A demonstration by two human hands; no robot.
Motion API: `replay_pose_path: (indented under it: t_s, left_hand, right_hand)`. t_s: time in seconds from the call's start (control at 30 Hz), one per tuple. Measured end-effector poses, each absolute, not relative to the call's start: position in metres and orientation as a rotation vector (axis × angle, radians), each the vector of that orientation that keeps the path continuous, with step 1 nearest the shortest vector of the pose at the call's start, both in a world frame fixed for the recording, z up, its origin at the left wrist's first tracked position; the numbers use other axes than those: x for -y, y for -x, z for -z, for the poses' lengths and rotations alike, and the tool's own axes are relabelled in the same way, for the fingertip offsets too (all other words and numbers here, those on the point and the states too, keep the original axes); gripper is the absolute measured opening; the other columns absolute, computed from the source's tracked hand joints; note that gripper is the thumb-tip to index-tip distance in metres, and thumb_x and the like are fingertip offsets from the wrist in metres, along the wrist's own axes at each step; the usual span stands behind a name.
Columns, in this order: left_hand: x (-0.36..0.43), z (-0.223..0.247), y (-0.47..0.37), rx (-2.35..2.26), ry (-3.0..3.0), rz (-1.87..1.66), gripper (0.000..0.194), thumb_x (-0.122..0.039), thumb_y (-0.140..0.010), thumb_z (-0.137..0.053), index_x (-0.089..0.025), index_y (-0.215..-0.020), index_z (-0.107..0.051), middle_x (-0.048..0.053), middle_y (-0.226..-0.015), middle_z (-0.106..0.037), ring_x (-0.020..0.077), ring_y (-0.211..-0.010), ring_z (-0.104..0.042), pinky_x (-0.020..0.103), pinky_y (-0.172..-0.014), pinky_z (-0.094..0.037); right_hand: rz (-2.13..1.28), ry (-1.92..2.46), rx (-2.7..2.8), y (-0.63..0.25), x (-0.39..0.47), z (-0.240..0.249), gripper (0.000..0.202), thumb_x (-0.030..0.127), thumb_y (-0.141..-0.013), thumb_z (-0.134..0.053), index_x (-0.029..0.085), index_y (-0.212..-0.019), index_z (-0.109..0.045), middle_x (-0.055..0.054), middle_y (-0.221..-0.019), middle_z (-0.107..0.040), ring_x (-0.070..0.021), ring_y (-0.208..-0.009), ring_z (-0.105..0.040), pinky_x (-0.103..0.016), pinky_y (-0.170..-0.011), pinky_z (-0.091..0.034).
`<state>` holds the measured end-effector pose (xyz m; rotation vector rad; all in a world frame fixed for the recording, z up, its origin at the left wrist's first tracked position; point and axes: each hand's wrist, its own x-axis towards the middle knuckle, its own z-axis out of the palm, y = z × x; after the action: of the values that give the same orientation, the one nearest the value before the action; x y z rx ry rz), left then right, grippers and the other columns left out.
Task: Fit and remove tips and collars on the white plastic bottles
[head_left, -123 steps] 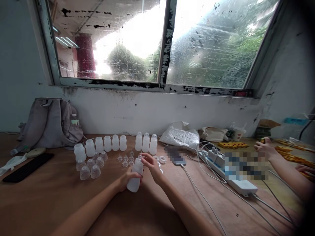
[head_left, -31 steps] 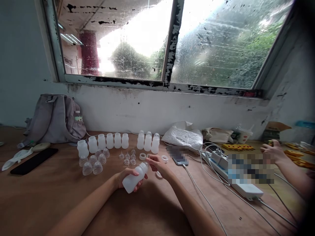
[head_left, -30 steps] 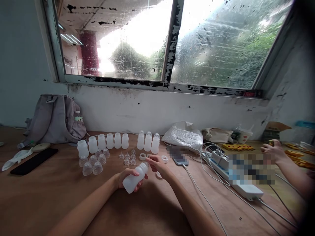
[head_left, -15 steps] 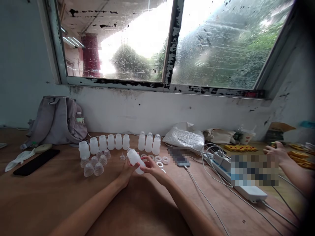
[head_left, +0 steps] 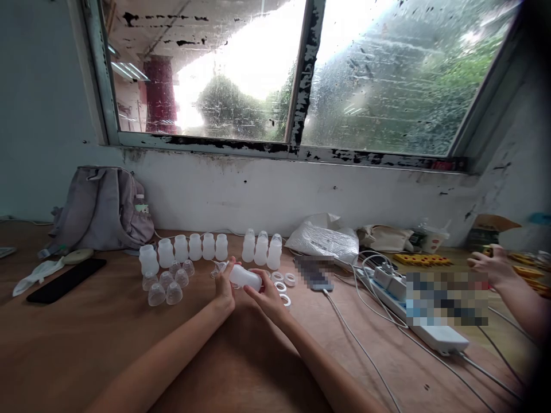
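Note:
A frosted white baby bottle (head_left: 245, 277) is held nearly sideways above the tabletop, between my two hands. My left hand (head_left: 224, 288) closes round its left end, hiding the neck and top. At the other end, the fingers of my right hand (head_left: 267, 296) grip the base. White rings (head_left: 290, 279) lie just right of my right hand. Behind my left hand, a clear silicone nipple (head_left: 214, 271) shows in part. Several open bottles (head_left: 181, 248) stand in a row at the back left, with clear domed caps (head_left: 157, 294) before them. Three capped bottles (head_left: 260, 250) stand behind my hands.
On the right are a charging phone (head_left: 321, 281), cables and a white power strip (head_left: 434, 332). A silvery package (head_left: 322, 241) lies by the wall. The far left holds a grey backpack (head_left: 101, 209) and a black slab (head_left: 66, 281). Another person's hand (head_left: 491, 267) reaches in at far right.
The bottle has turned from upright-leaning to nearly level, its base now pointing right. My left hand has moved up over its top end, and my right hand has shifted slightly right.

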<state>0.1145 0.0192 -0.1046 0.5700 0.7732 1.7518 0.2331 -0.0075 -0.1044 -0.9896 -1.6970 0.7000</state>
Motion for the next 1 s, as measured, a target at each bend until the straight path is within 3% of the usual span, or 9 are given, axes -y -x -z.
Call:
replay_pose_path:
  t_s: [0.2,0.43,0.63,0.8,0.9,1.0]
  left_hand:
    - [-0.013,0.085,-0.126,-0.949,-0.6,-1.794,0.03,-0.039,-0.058,-0.061,-0.012,-0.071,-0.061,0.003,-0.065,-0.059,0.0119,-0.051,-0.054,0.023,-0.047,-0.04]
    - [-0.01,0.071,-0.134,-0.892,-0.638,-1.827,0.016,-0.027,-0.054,-0.059,-0.013,-0.062,-0.057,0.001,-0.062,-0.06,0.0112,-0.052,-0.053,0.023,-0.049,-0.04]
    - [-0.006,0.077,-0.128,-0.883,-0.73,-1.772,0.021,-0.03,-0.056,-0.06,-0.014,-0.069,-0.055,0.001,-0.067,-0.06,0.012,-0.052,-0.053,0.022,-0.046,-0.039]
    - [-0.005,0.073,-0.108,-0.839,-1.051,-1.513,0.029,-0.04,-0.066,-0.057,-0.014,-0.077,-0.06,0.003,-0.069,-0.06,0.0121,-0.06,-0.053,0.02,-0.051,-0.039]
    - [-0.004,0.069,-0.084,-0.939,-1.171,-1.352,0.031,-0.04,-0.063,-0.061,-0.016,-0.083,-0.061,0.004,-0.07,-0.06,0.0138,-0.061,-0.054,0.02,-0.052,-0.038]
    - [0.001,0.068,-0.05,-1.136,-1.459,-1.417,0.024,-0.035,-0.059,-0.065,-0.019,-0.076,-0.063,0.006,-0.077,-0.061,0.0167,-0.067,-0.055,0.022,-0.057,-0.039]
  right_hand:
    - [-0.664,1.041,1.591,-0.23,0.012,0.102,0.03,0.041,-0.076,-0.045,0.02,-0.097,-0.051,-0.003,-0.084,-0.056,-0.0151,-0.07,-0.051,-0.026,-0.06,-0.04]
    - [-1.079,1.031,1.38,-0.229,0.009,0.104,0.032,0.05,-0.077,-0.037,0.02,-0.078,-0.047,0.002,-0.06,-0.044,-0.0097,-0.048,-0.04,-0.019,-0.038,-0.027]
    - [-1.214,0.992,1.306,-0.227,0.01,0.104,0.034,0.052,-0.075,-0.04,0.019,-0.069,-0.043,0.003,-0.056,-0.04,-0.0073,-0.044,-0.036,-0.016,-0.035,-0.02]
    - [-1.194,0.982,1.251,-0.23,0.007,0.1,0.034,0.053,-0.074,-0.041,0.019,-0.076,-0.045,0.004,-0.054,-0.043,-0.0056,-0.038,-0.033,-0.017,-0.034,-0.022]
    - [-1.147,0.978,1.223,-0.235,0.004,0.096,0.034,0.05,-0.071,-0.047,0.019,-0.084,-0.045,0.005,-0.059,-0.045,-0.0044,-0.035,-0.035,-0.018,-0.033,-0.025]
    - [-1.14,0.959,1.209,-0.238,0.001,0.095,0.036,0.048,-0.069,-0.052,0.019,-0.089,-0.043,0.003,-0.066,-0.049,-0.0048,-0.038,-0.041,-0.017,-0.033,-0.03]
